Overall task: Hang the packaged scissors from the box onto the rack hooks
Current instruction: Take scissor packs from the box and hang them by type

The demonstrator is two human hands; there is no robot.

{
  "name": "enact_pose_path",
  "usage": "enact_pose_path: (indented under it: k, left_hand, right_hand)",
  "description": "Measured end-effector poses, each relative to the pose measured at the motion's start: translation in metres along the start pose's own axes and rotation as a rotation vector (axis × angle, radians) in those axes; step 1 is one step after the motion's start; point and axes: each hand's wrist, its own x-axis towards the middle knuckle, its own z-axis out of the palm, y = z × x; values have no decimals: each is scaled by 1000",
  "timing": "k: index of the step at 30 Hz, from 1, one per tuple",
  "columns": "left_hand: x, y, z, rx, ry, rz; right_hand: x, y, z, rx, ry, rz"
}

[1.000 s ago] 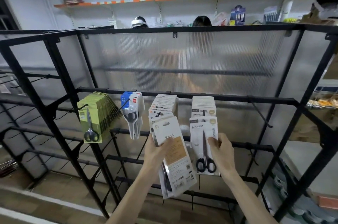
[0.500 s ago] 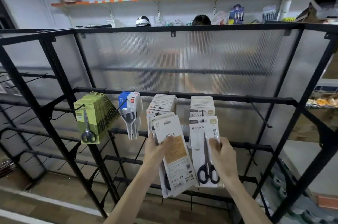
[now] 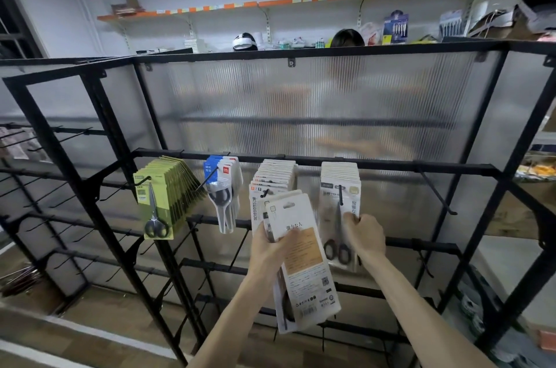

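Head view: the rack (image 3: 301,50) fills the frame, and its middle rail carries four loaded hooks. At 9 o'clock hang the green packs (image 3: 159,196), then the blue packs (image 3: 224,187), then a white stack (image 3: 275,178).

Left grip (image 3: 275,250), at 6 o'clock, is curled round the spare packs (image 3: 304,262), thumb across the front one. Their long axis runs 11 to 5 o'clock, hang holes uppermost.

Right grip (image 3: 365,236), just right of centre, pinches the right edge of the front pack (image 3: 340,217), fingers curled over it. This pack hangs upright, long axis 12 to 6 o'clock, handles down. The hook (image 3: 341,194) shows through its hang hole near the tip. The pack lies at 10 o'clock from the right grip, touching it; the right hand is the nearer.

Judged step: seat the pack by sliding it back along the hook against the stack behind. The spare packs overlap the white stack and sit just beside the front pack, so they may foul it.

At 3 o'clock one free hook (image 3: 436,193) projects. The box is not in view.
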Motion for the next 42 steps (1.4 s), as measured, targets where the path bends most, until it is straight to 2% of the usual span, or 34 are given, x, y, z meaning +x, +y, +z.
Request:
enact_pose_path:
  k: [2,4,7,9,12,16,20,25,29,32,34,36,39,42]
  left_hand:
    - [-3,0,3,-16,-7,-19]
    - [-5,-1,6,-25,-23,-42]
    - [-10,-5,19,-1,-39,-80]
    - [-14,-8,30,-12,-63,-93]
    - [-19,-11,45,-35,-128,-130]
    - [-26,-13,55,-49,-118,-190]
    - [-34,-18,55,-77,-98,-208]
    - [-38,-19,49,-205,-89,-256]
    - [-40,-20,38,4,-79,-63]
    - [-42,-17,39,67,-136,-7]
    - [-43,-14,47,81,-147,-15]
    - [-43,-14,56,91,-153,-35]
    - [-41,-18,58,47,-143,-60]
    - [-40,-19,46,17,-98,-39]
  right_hand:
    - [-10,5,-2,-15,-1,-30]
    - [-39,9,-13,130,-24,-129]
    - [-88,4,-26,318,-271,-198]
    - [-97,10,-28,328,-308,-227]
    - [-97,16,-40,408,-230,-151]
    - [-96,25,-56,474,-136,-37]
    - [-102,27,-64,495,-163,-1]
    - [-107,30,-73,724,-181,126]
    - [-111,30,-87,708,-107,50]
    - [-113,31,-84,465,-109,-85]
    - [-116,30,-74,360,-172,-101]
    - [-122,27,-64,375,-243,-62]
    - [-123,28,-55,326,-231,-64]
    - [-120,31,-53,508,-164,-19]
